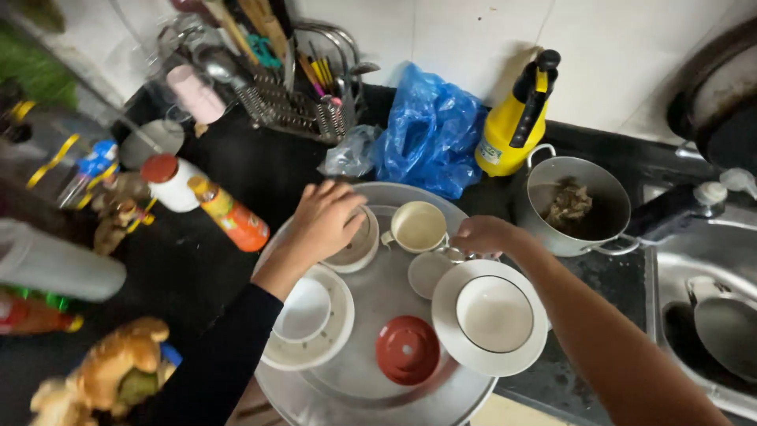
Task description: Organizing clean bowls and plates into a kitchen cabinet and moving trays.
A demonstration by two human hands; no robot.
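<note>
Reaching over a round steel tray (371, 394) at frame centre, the left hand (327, 221) spreads its fingers on a small white bowl (356, 246); the right hand (482, 233) pinches a cream cup's (418, 227) handle. Lifting needs firm grips. Dark, cluttered kitchen bench (236, 166), sink (702, 260) at right.

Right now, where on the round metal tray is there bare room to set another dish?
The round metal tray has a bare patch at its middle, bordered by the cup, red lid and both bowl-on-plate stacks. The far side is crowded under the left hand and right hand.
</note>
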